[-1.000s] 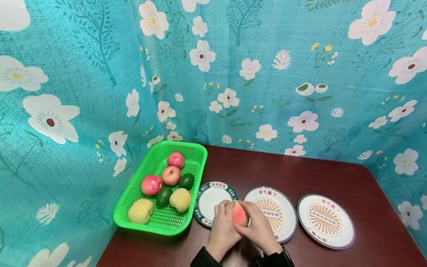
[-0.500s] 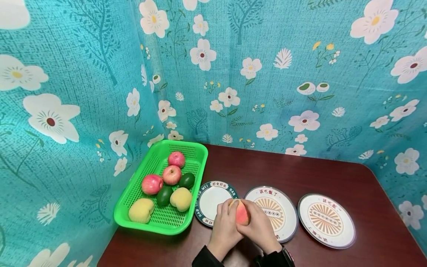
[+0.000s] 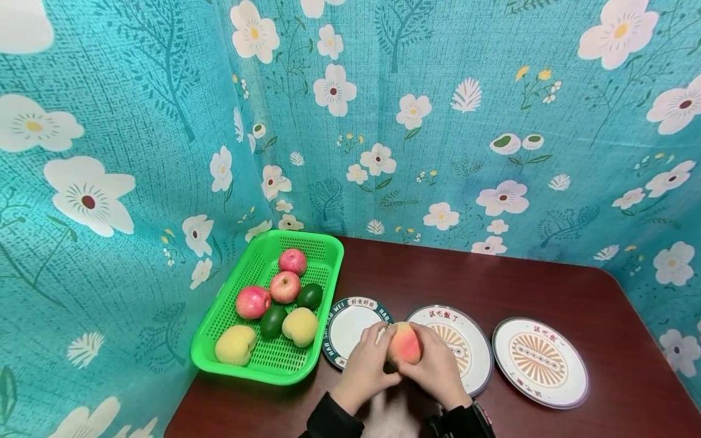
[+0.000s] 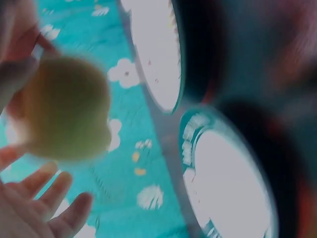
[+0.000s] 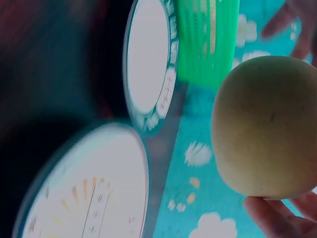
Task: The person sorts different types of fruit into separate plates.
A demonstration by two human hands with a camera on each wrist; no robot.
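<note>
A peach, yellow with a red blush, is held up over the gap between two plates. My right hand grips it from the right, its fingers showing under the fruit in the right wrist view. On the other side my left hand has its fingers spread beside the peach; the left wrist view shows several fingertips apart from it. Below the hands lie a green-rimmed plate and a white plate with a sunburst pattern, both partly covered by the hands.
At left stands a green basket with apples, avocados and yellow peaches. Another sunburst plate lies to the right on the dark table. A flowered blue cloth hangs behind and at left.
The peach has moved slightly right, turning in the hands so more yellow shows. My left hand has loosened from it and its fingers have spread, while my right hand keeps its grip.
</note>
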